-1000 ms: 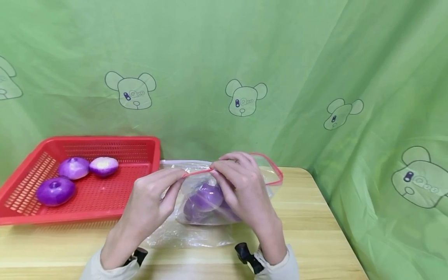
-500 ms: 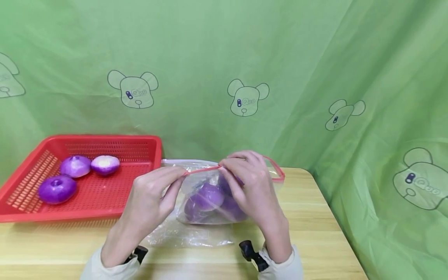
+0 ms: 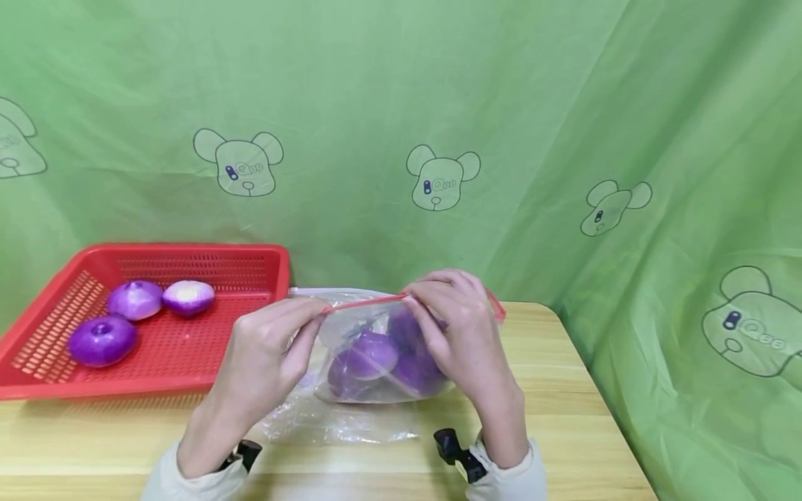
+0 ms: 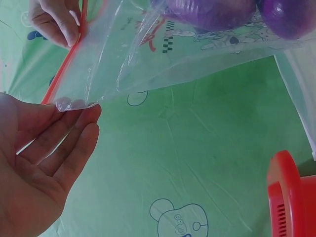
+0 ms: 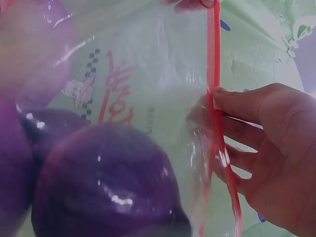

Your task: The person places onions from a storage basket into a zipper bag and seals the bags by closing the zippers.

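Observation:
A clear zip bag [image 5: 163, 89] with a red zip strip [image 3: 366, 303] holds several purple onions [image 5: 106, 182]. My left hand [image 3: 266, 355] pinches the bag's left top corner between thumb and fingers. Further right along the strip, my right hand [image 3: 460, 327] pinches the red zip between thumb and forefinger. Between the hands the strip runs taut and in one line. Past my right fingers, its two red edges stand apart in the right wrist view. The onions at the bag's right side are partly hidden behind my right hand.
A red perforated basket [image 3: 188, 383] stands at the left with a dark purple onion [image 3: 102, 341], a paler onion [image 3: 134, 300] and a white-topped onion [image 3: 188, 298]. Another clear bag [image 3: 344, 426] lies flat under the filled one. A green curtain [image 3: 351, 83] hangs behind the wooden table [image 3: 564, 417].
My right hand has slid rightward along the red zip, and the stretch between my hands has grown longer. The spread red loop beyond it shows less. My left hand has stayed nearly in place.

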`<state>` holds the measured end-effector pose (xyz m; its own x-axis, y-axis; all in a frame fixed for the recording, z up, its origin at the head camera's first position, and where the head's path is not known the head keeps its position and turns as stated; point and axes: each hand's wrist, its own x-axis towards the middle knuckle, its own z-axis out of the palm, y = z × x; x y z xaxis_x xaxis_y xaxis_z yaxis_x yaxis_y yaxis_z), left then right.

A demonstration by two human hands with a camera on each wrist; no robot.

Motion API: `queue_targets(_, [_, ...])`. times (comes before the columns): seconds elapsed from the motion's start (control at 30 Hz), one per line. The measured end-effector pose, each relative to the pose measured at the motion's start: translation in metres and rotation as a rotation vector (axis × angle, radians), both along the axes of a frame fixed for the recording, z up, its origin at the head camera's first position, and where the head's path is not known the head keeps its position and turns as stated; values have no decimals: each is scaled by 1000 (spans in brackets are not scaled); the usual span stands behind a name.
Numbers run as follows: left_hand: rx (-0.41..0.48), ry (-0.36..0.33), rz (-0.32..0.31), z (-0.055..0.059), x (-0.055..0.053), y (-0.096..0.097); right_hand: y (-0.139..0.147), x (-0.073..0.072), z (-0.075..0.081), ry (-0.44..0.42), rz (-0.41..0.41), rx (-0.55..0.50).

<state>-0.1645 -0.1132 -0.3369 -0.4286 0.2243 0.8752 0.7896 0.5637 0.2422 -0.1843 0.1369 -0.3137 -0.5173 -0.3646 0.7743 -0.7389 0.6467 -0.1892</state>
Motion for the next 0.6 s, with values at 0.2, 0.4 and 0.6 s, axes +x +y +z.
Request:
queue_targets(0.2, [15,4,-2,0,-1,-2,5,-2,0,8,-23,-7])
queue_targets(0.4, [23,-9,7,0,-1,-4,10,-5,-1,3,-47,-17])
queue_targets(0.6, [18,-10,24,1,-1,-7,16,-8,-2,-14,-65,-19])
